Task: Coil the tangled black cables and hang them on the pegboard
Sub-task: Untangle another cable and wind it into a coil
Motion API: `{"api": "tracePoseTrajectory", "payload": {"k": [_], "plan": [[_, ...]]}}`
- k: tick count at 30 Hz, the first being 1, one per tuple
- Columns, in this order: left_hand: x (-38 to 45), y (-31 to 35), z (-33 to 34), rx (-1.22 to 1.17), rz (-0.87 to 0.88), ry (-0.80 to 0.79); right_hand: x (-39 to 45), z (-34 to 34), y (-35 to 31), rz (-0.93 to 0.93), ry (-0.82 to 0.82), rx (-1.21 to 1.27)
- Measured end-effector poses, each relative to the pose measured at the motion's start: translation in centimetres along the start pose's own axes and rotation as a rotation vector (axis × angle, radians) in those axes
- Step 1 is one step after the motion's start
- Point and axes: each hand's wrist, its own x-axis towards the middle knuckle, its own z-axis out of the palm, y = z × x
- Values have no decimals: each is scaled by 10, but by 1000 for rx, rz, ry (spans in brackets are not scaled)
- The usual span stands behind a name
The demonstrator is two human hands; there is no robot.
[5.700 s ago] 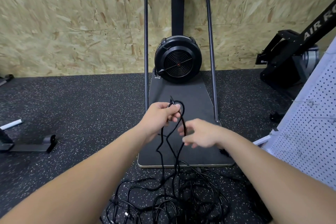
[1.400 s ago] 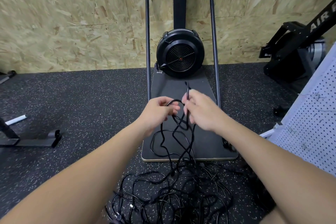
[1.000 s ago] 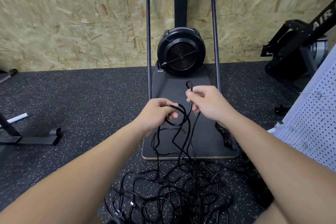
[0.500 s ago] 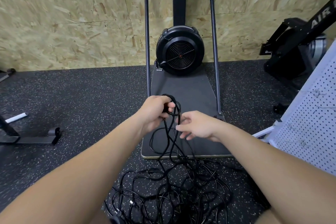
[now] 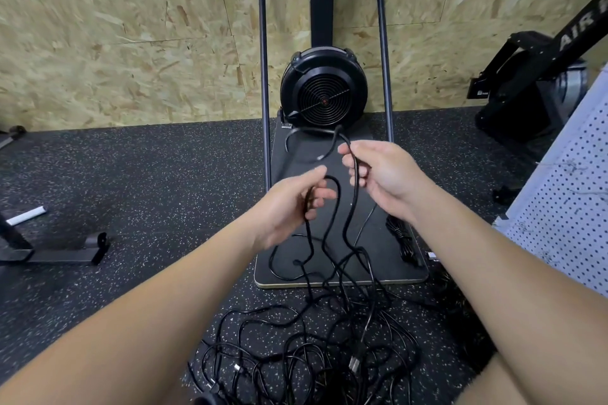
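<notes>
Fan machine (image 5: 324, 90), perhaps a rower (image 5: 539, 76)

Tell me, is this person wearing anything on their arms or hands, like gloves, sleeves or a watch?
Nothing shows. Both forearms are bare all the way to the bottom edge of the picture, with no sleeve cuff in view. The left hand and the right hand have no gloves, and no watch, band or ring shows on the wrists or on the fingers that can be seen. Anything worn above the elbows is out of frame.
</notes>
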Motion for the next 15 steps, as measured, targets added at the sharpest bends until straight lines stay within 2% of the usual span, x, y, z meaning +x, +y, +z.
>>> {"api": "tracePoseTrajectory", "payload": {"k": [3,6,10,11,13,15], "plan": [[-6,-11,9,243,33,-112,1,0,-5,5,37,179],[-9,-19,14,337,58,-186,3,-3,-4,22,86,209],[-7,-20,12,362,86,-63,6,-14,5,76,112,169],[-5,-20,10,349,89,-15,5,-17,7,91,114,51],[-3,-17,6,306,99,64,0,-20,11,87,87,-356],[1,-14,2,278,111,118,-6,-17,14,78,-5,-638]]}}
